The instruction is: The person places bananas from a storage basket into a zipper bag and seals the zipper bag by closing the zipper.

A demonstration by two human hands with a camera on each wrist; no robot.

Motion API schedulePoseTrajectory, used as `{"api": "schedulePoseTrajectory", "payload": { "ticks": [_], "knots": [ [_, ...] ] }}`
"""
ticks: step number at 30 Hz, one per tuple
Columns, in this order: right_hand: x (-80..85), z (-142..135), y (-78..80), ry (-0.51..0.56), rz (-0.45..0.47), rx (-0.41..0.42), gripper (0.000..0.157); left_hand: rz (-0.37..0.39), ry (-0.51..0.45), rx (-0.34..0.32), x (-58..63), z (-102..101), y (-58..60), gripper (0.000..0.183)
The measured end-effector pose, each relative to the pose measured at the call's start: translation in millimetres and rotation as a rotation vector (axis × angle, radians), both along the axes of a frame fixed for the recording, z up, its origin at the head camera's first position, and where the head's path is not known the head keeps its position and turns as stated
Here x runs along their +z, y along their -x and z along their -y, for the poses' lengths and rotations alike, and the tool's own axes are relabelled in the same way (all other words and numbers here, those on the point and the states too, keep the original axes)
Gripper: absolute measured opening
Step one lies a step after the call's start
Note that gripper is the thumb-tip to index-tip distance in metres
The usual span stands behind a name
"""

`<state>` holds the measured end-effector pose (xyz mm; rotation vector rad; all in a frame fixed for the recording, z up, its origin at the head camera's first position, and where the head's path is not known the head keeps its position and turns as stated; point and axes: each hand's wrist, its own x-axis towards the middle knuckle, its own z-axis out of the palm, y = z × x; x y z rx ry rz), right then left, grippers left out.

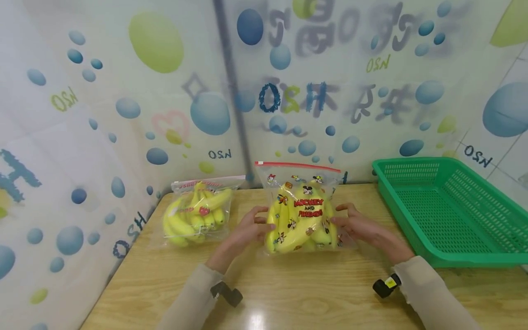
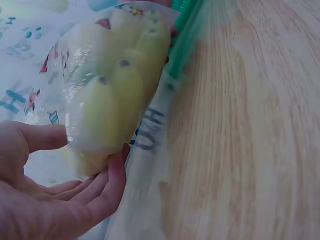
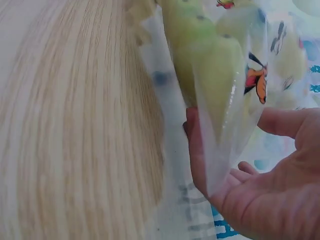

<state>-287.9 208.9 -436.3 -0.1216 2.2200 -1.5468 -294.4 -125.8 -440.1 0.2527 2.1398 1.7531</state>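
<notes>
A clear zip bag of bananas (image 1: 307, 217) with a red slider top and cartoon print stands upright at the middle of the table. My left hand (image 1: 251, 224) holds its left side, thumb in front and fingers curled behind, as the left wrist view shows. On the opposite side my right hand (image 1: 358, 225) grips the bag's edge. In the right wrist view its thumb (image 3: 282, 121) lies on one face and the fingers go round the other. A second zip bag of bananas (image 1: 198, 213), with a pale top, lies to the left, apart from both hands.
A green plastic basket (image 1: 412, 233) with slotted walls stands at the right on the wooden table (image 1: 284, 293). Behind the table hangs a sheet printed with bubbles and lettering (image 1: 293, 98). Each wrist carries a small black camera (image 1: 227, 293).
</notes>
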Motion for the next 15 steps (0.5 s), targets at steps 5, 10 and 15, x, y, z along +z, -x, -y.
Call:
{"api": "schedulePoseTrajectory", "payload": {
  "ticks": [5,10,15],
  "knots": [
    [0.7,2.6,-0.8,0.007,-0.009,0.026,0.068,-0.021,0.038,0.039,-2.3,-0.7,0.7,0.066],
    [2.8,5.2,-1.3,-0.007,-0.013,0.048,0.066,-0.038,0.071,0.081,-5.0,-1.1,1.8,0.060],
    [6.0,6.1,-3.3,-0.007,-0.008,0.072,0.066,-0.074,0.116,0.103,-5.9,-1.0,1.8,0.061]
  ]
}}
